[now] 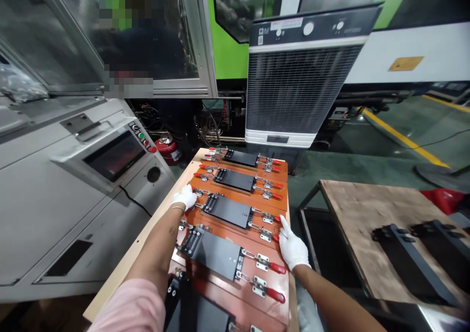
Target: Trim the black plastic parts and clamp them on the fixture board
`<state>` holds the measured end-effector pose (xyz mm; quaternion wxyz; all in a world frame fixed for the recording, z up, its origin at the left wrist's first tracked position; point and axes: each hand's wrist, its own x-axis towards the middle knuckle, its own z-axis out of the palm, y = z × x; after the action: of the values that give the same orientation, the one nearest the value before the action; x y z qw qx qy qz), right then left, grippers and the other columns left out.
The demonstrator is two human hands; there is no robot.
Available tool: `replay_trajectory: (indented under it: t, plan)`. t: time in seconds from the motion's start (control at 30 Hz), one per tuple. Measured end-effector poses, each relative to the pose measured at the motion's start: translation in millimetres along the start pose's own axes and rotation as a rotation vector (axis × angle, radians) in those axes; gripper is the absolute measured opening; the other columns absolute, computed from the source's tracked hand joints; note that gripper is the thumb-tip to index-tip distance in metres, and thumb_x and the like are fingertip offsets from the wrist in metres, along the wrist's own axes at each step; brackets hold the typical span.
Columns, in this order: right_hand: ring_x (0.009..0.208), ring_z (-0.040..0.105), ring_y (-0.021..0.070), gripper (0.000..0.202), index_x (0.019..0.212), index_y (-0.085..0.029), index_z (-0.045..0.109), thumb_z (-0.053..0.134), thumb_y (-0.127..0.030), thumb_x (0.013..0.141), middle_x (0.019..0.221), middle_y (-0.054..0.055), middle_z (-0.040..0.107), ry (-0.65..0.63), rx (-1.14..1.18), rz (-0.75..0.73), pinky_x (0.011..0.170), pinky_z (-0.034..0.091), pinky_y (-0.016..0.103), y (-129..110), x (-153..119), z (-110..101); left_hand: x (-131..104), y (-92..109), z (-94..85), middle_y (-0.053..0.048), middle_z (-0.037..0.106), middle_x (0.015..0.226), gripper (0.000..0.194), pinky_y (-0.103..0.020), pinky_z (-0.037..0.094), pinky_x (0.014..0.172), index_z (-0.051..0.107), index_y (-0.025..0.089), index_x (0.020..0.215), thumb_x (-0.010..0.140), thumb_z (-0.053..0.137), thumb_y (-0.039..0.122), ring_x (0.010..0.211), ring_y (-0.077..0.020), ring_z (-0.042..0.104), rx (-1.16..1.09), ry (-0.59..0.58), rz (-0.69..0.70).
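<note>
My left hand (pixel 184 197), in a white glove, is closed at the left edge of the middle fixture, around the red-handled toggle clamps (pixel 200 192) there. Its fingertips are partly hidden. On the fixture's right side my right hand (pixel 293 248), also gloved, has its fingers curled against the red handles of two toggle clamps (pixel 267 235). Between the hands lies a flat dark grey plate (pixel 229 210), with clamp hooks reaching its two ends. A similar plate (pixel 215 253) sits nearer to me, and another plate (pixel 235 179) sits just beyond, each with clamps on both sides.
The fixtures stand on a wooden board (pixel 125 253). At right, a wooden-topped table (pixel 352 214) bears dark strip-like parts (pixel 411 258). An air cooler (pixel 293 87) stands behind. Left is a machine cabinet with a control screen (pixel 115 156); a person is behind the glazed frame.
</note>
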<state>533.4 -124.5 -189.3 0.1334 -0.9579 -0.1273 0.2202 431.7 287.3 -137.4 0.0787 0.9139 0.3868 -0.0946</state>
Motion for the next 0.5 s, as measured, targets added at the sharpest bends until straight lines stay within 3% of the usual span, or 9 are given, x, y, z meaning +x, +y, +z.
replay_trajectory:
  t: [0.13, 0.27, 0.4, 0.5]
  plan:
    - [0.087, 0.071, 0.0207, 0.056, 0.155, -0.029, 0.018, 0.022, -0.034, 0.099, 0.101, 0.006, 0.073, 0.007, -0.020, -0.014, 0.077, 0.049, 0.029, -3, -5, -5, -12, -5, -3.3, -0.013, 0.065, 0.120, 0.049, -0.044, 0.047, 0.093, 0.056, 0.015, 0.125, 0.093, 0.045, 0.051, 0.105, -0.0235, 0.063, -0.042, -0.030, -0.007]
    - [0.082, 0.071, 0.0210, 0.057, 0.155, -0.028, 0.019, 0.022, -0.034, 0.098, 0.098, 0.006, 0.074, 0.005, -0.016, -0.036, 0.074, 0.050, 0.030, -5, -8, -8, -47, -28, -9.3, -0.013, 0.064, 0.122, 0.046, -0.046, 0.041, 0.100, 0.062, 0.016, 0.114, 0.095, 0.040, 0.052, 0.114, -0.0244, 0.059, -0.030, 0.026, -0.021]
    - [0.085, 0.070, 0.0220, 0.057, 0.155, -0.028, 0.018, 0.023, -0.036, 0.099, 0.099, 0.007, 0.073, -0.005, 0.023, -0.036, 0.078, 0.049, 0.032, -1, -6, -5, -76, -47, 1.9, -0.007, 0.069, 0.101, 0.043, -0.042, 0.051, 0.088, 0.066, 0.013, 0.100, 0.092, 0.049, 0.053, 0.095, -0.0219, 0.065, 0.020, -0.093, -0.080]
    - [0.085, 0.070, 0.0219, 0.057, 0.154, -0.029, 0.019, 0.023, -0.037, 0.099, 0.099, 0.007, 0.073, -0.006, 0.051, -0.036, 0.079, 0.049, 0.031, 1, -5, -4, -81, -48, 6.2, -0.006, 0.067, 0.102, 0.033, -0.040, 0.054, 0.081, 0.064, 0.013, 0.104, 0.091, 0.056, 0.043, 0.090, -0.0195, 0.065, 0.057, -0.113, -0.124]
